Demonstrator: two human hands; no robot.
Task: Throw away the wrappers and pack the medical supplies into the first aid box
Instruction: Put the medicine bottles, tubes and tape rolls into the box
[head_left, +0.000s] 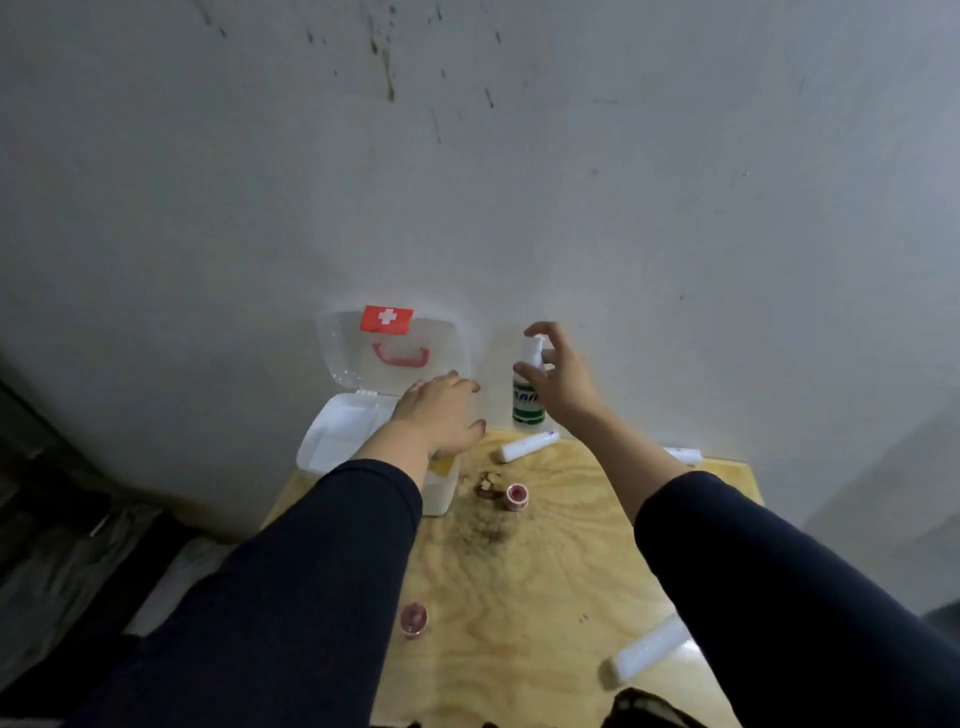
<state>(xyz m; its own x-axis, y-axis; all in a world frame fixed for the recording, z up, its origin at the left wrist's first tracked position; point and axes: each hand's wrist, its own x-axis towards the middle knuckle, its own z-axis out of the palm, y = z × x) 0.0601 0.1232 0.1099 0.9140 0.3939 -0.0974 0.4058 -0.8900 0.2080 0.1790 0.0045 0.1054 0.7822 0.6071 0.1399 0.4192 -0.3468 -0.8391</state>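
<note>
First aid box (332, 441) at far left of table (519, 571), lid (337, 353) swung up against wall, red cross label and red handle showing through clear plastic. White tray inside mostly bare on visible left side; something yellow just glimpsed under wrist, otherwise contents hidden. Packing judged barely begun.

Left hand (441, 415) spread flat, palm down, over box's right half, fingers released, grasping nothing visible; whether pressing on something beneath cannot be told.

Small red-and-white tape roll (414, 619) lying near front edge, well apart from box. Second tape roll (516, 497) further back, beside dark stain on wood, just right of box. White tube (527, 447) lying flat between box and bottle.

Spray bottle (529, 389) upright against wall, white with green label. Right hand (563, 379) curled around its upper part, thumb against neck, forefinger arched over nozzle; grip closing or just made, full clench not certain.

Another white item (683, 455) partly hidden behind right forearm. White packet (652, 649) near right front edge, possibly wrapped gauze or wrapper, too blurred to tell.

Left to do, by this reckoning: bottle, both rolls, tube, remaining white pieces into box; any wrappers binned; lid shut. No bin in view.
</note>
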